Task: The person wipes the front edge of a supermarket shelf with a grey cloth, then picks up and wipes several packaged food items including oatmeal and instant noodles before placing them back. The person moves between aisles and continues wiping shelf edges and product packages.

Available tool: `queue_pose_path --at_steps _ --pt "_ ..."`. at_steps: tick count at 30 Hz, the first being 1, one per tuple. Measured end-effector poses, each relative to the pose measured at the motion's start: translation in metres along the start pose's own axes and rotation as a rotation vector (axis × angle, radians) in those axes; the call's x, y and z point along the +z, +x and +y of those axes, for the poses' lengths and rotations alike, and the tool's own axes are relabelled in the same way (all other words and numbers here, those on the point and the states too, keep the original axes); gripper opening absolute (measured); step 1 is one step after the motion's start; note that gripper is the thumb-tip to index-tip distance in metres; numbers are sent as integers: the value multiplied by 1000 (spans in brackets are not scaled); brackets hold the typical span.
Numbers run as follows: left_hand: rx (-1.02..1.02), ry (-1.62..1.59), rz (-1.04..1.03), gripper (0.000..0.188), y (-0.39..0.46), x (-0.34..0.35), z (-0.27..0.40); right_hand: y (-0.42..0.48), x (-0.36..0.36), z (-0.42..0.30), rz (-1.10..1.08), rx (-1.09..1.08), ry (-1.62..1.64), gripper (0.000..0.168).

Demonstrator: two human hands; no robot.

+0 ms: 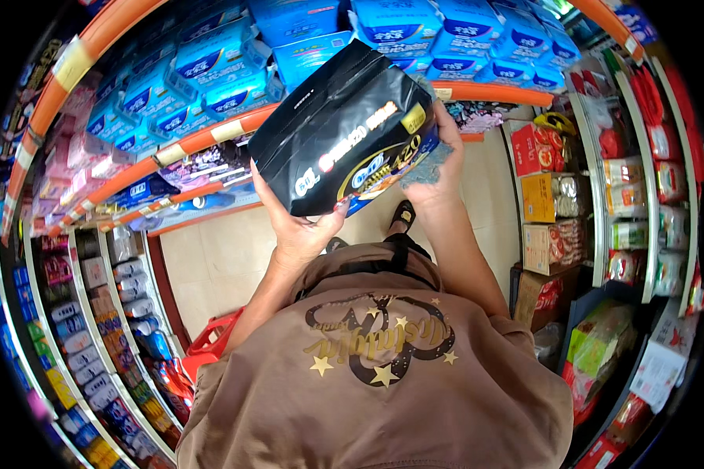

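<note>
A black plastic package of sanitary pads (334, 140), with blue and gold print, is held up tilted between both hands in front of the shelf. My left hand (302, 225) grips its lower left corner, the thumb on the front edge. My right hand (446, 158) holds the right end, together with a grey-blue cloth (431, 167) that lies between palm and package. Blue packages of the same sort of goods (217, 64) stand in rows on the shelf just beyond.
The orange shelf edge (211, 133) runs across in front, with a lower shelf of dark printed packs (211, 164). A red plastic basket (214, 340) is at the left. Shelves of packaged goods line both sides; stacked cartons (542, 196) stand at the right. Tiled floor (223, 252) shows below.
</note>
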State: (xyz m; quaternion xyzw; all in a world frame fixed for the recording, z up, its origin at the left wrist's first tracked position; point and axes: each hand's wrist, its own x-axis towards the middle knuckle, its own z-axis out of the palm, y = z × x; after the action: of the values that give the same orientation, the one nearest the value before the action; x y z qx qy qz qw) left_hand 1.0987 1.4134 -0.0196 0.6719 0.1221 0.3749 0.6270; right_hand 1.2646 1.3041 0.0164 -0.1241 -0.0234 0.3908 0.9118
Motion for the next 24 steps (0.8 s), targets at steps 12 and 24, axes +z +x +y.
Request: queue_pose_path --at_steps 12,24 --pt "-140 -361 267 67 10 -12 37 -11 28 18 -128 -359 -1069 37" --pt "-315 -489 186 71 24 5 48 -18 81 -20 -780 -735 -1677 57"
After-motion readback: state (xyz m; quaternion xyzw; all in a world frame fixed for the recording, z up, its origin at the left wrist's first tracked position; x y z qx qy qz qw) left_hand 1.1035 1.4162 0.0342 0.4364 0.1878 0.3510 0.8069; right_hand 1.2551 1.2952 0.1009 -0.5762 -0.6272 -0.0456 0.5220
